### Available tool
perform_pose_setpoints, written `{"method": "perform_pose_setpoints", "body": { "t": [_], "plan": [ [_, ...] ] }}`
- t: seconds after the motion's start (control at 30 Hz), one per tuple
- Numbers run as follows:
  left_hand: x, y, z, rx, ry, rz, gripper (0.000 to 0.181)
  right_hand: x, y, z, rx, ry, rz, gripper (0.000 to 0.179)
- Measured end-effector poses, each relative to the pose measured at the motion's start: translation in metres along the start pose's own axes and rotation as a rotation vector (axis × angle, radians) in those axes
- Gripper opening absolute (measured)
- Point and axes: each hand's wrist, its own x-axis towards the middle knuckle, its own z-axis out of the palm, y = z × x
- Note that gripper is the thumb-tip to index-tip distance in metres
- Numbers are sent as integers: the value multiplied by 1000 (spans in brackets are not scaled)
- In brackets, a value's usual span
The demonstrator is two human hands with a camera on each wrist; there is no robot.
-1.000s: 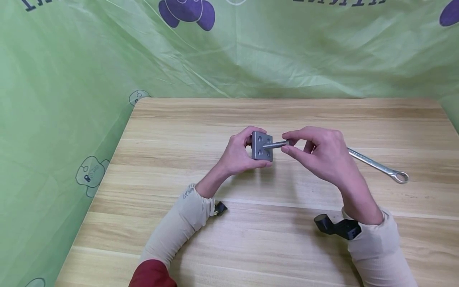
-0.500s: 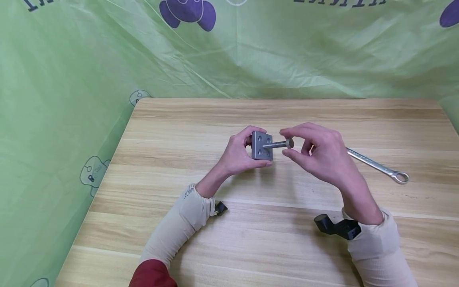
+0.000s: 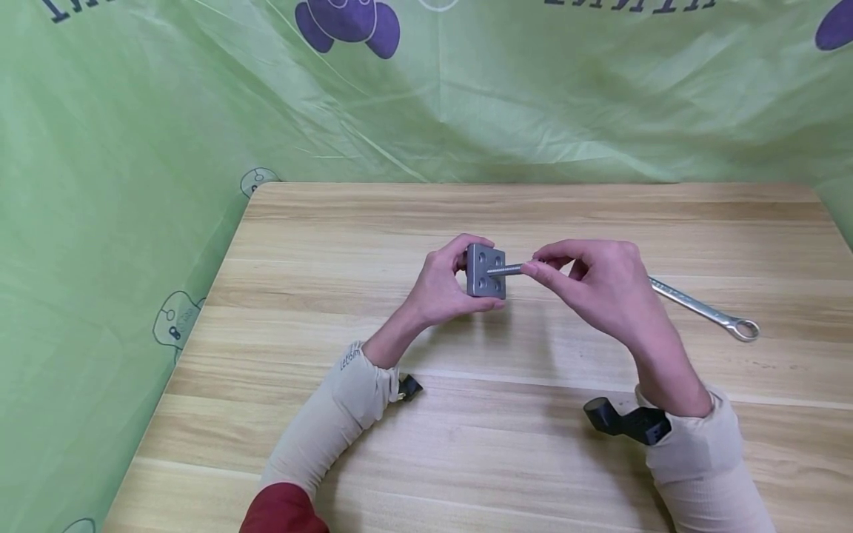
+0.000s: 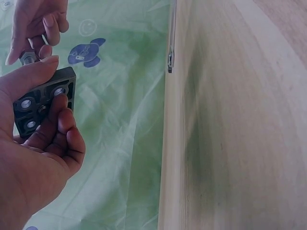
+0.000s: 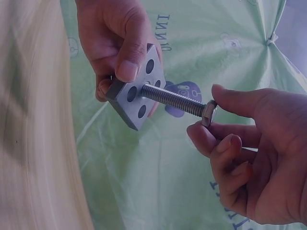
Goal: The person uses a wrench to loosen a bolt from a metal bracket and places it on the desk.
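Note:
My left hand [image 3: 436, 289] grips a square grey metal plate [image 3: 485, 271] by its edges, above the table. Four dark holes sit around the plate's middle in the right wrist view, and a long threaded bolt [image 5: 175, 101] stands in its centre. The bolt's hex head [image 5: 209, 113] is pinched between the thumb and fingers of my right hand [image 5: 268, 153]. From the left wrist view, the plate's back [image 4: 45, 100] shows ribs and metal-lined holes, with left fingertips against it. In the head view, right fingers cover the bolt head.
A combination wrench [image 3: 706, 307] lies on the wooden table [image 3: 506, 459] to the right, its far end hidden behind my right hand. Green printed cloth [image 3: 466, 111] hangs behind the table and along its left side.
Half a second ago my right fingers stood apart around the bolt head; now they pinch it, as they did a second ago. The left hand and plate have stayed in place.

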Motion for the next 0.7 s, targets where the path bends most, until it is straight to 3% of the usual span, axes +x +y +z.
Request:
{"method": "perform_pose_setpoints", "body": {
  "t": [0.17, 0.4, 0.7],
  "plan": [
    [0, 0, 0, 0, -2, -4, 70, 0, 1, 1, 18, 20, -60, 13],
    [0, -1, 1, 3, 5, 0, 72, -1, 5, 2, 38, 72, -213, 19],
    [0, -1, 1, -2, 9, -1, 72, 0, 6, 4, 73, 93, -302, 24]
  ]
}}
